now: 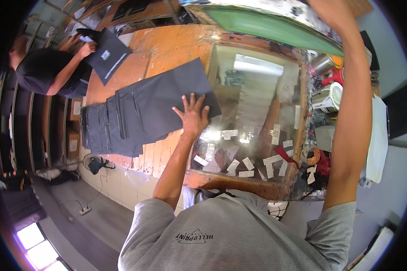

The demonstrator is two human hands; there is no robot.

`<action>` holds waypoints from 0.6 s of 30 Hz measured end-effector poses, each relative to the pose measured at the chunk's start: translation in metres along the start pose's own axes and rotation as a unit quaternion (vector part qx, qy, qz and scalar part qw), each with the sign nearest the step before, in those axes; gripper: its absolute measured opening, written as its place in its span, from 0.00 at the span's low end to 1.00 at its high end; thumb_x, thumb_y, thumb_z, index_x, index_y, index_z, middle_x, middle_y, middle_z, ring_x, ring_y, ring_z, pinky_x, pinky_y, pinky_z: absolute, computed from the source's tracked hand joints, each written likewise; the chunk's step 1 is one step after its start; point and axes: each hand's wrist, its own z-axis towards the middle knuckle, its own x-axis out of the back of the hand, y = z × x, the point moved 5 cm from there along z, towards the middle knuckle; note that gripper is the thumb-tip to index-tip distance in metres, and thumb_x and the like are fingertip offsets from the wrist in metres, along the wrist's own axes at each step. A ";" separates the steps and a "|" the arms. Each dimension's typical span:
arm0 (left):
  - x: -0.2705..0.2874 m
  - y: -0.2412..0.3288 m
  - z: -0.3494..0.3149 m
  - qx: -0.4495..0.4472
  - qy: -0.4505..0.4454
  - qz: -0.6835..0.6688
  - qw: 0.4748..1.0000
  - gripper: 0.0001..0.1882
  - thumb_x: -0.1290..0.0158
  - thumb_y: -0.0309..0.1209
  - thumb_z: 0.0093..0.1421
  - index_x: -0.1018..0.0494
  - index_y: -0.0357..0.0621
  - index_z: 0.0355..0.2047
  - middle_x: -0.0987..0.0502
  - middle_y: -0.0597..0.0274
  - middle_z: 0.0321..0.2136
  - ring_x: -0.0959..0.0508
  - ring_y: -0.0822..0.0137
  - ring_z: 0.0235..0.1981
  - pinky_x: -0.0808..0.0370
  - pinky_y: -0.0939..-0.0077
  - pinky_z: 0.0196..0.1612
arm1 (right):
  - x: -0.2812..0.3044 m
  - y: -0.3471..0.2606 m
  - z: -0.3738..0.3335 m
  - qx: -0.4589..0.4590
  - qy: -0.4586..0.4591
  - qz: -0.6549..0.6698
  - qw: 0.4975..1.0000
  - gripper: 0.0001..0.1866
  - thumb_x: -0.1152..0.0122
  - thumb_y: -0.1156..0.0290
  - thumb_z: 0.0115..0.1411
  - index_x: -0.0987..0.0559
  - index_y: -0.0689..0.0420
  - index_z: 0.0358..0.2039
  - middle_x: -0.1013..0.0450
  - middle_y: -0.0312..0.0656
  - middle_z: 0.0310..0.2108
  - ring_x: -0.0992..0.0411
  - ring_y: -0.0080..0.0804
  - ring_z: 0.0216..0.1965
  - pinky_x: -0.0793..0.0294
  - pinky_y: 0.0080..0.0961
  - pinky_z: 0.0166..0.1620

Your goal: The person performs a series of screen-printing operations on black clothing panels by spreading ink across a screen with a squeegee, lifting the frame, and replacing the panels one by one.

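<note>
My left hand (193, 115) lies flat, fingers spread, on the near corner of a dark grey fabric sheet (167, 97). That sheet tops a fanned row of several like sheets (108, 128) on an orange wooden table (172, 45). My right arm rises along the right side to the top edge, where my right hand (326, 5) meets the raised frame of a green mesh screen (276, 28). Its fingers are cut off by the picture's edge. Below the screen a glass panel (253, 104) is set into the table, with white tape strips (246, 167) stuck near its front.
At the far left a person in a black shirt holds a dark sheet with a white print (107, 55). Metal cans (323, 64), a white tub (330, 97) and a tape roll (312, 156) crowd the right side. A small fan (93, 163) and a power strip (84, 210) sit on the floor.
</note>
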 end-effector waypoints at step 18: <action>-0.093 0.177 -0.011 -0.280 -0.057 -0.035 0.958 0.30 0.54 0.43 0.72 0.38 0.50 0.71 0.50 0.49 0.76 0.58 0.41 0.77 0.67 0.24 0.71 | -0.002 0.006 0.010 0.045 -0.091 -0.229 0.968 0.17 0.41 0.76 0.54 0.15 0.67 0.44 0.19 0.61 0.43 0.18 0.52 0.44 0.19 0.39 0.49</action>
